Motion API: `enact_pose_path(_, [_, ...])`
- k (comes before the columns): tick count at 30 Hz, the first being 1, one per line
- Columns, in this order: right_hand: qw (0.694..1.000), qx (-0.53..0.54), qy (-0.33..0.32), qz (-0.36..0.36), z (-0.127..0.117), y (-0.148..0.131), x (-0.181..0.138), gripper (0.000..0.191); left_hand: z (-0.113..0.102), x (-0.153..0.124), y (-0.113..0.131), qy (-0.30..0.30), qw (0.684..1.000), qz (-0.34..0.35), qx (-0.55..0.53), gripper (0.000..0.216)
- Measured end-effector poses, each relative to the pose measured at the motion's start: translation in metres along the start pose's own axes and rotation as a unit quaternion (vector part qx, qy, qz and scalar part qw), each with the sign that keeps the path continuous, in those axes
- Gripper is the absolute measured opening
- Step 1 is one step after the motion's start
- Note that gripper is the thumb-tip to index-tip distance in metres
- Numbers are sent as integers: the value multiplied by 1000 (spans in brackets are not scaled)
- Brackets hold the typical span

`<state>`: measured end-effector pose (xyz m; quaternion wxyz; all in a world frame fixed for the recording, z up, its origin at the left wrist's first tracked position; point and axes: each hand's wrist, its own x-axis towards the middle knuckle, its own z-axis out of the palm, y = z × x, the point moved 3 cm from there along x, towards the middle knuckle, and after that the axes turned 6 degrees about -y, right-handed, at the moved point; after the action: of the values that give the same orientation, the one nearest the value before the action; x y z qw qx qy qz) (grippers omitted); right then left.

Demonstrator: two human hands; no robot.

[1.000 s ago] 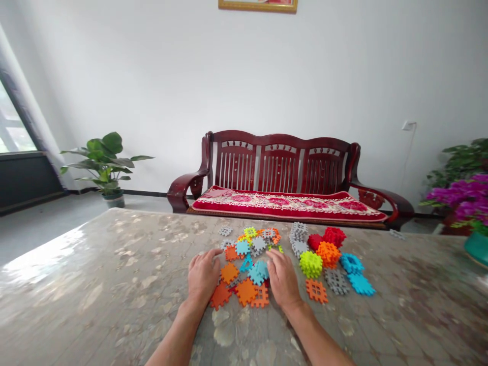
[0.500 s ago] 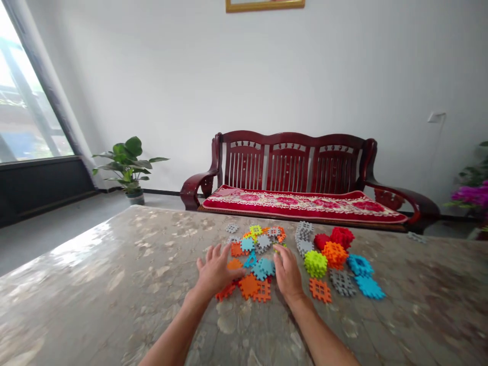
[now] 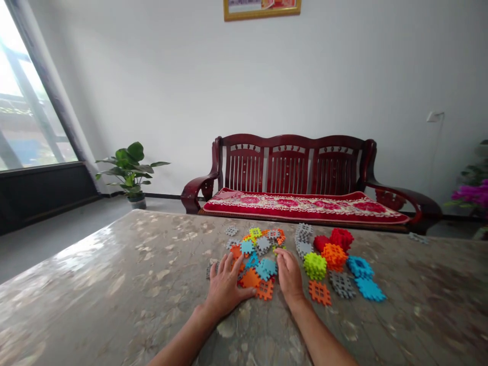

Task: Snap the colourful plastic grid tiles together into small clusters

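A heap of flat toothed plastic tiles (image 3: 257,254) in orange, blue, grey and yellow-green lies on the marbled table (image 3: 114,284). My left hand (image 3: 224,287) lies flat on the near left side of the heap with its fingers spread, covering orange tiles. My right hand (image 3: 288,274) rests palm down on the heap's right edge, fingers pointing forward and slightly apart. Neither hand grips a tile. To the right sit built cubes: a green cube (image 3: 314,265), an orange cube (image 3: 334,255) and a red cube (image 3: 341,238).
A loose orange tile (image 3: 319,292), a grey tile (image 3: 341,283) and blue pieces (image 3: 364,277) lie right of my right hand. Beyond the table stands a dark red wooden bench (image 3: 301,183) with a red cushion. A potted plant (image 3: 131,170) is at the left, purple flowers (image 3: 475,195) at the right.
My left hand has slid toward me and pressed flat on the orange tiles, fingers spread. My right hand has barely moved. The camera view has swung left since a second ago.
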<state>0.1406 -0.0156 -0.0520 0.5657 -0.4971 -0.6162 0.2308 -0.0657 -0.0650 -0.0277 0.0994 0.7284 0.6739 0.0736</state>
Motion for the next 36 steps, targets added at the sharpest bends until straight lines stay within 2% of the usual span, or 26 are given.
enact_pose_path(3, [1000,12,12,23,-2,2,2,34,1,8,5,23,1000,20,-5,90])
enact_pose_path(8, [999,24,26,39,-5,0,3,35,1,18,10,29,998,54,-18,86])
enact_pose_path(12, [997,38,46,53,-6,1,5,39,-4,27,6,57,995,78,-41,59])
enact_pose_path(14, [996,45,56,60,-6,3,6,40,-9,37,0,87,992,67,-56,45])
enact_pose_path(16, [995,45,56,64,-6,3,8,40,-16,53,-4,117,989,56,-64,39])
enact_pose_path(18, [996,41,54,64,-5,3,8,40,-22,73,-3,126,987,80,-64,39])
enact_pose_path(20, [996,36,55,63,-5,2,8,39,-26,94,0,111,987,97,-60,40])
enact_pose_path(23, [996,25,60,60,-5,0,8,37,-28,126,5,76,994,58,-57,40])
enact_pose_path(28, [997,19,62,52,-4,-3,7,34,-26,167,11,43,997,50,-47,39])
enact_pose_path(32, [997,21,58,50,-3,-3,7,35,-21,188,10,6,997,65,-28,40])
enact_pose_path(36, [997,28,52,57,-3,-2,6,35,-16,197,6,-21,997,74,-20,29])
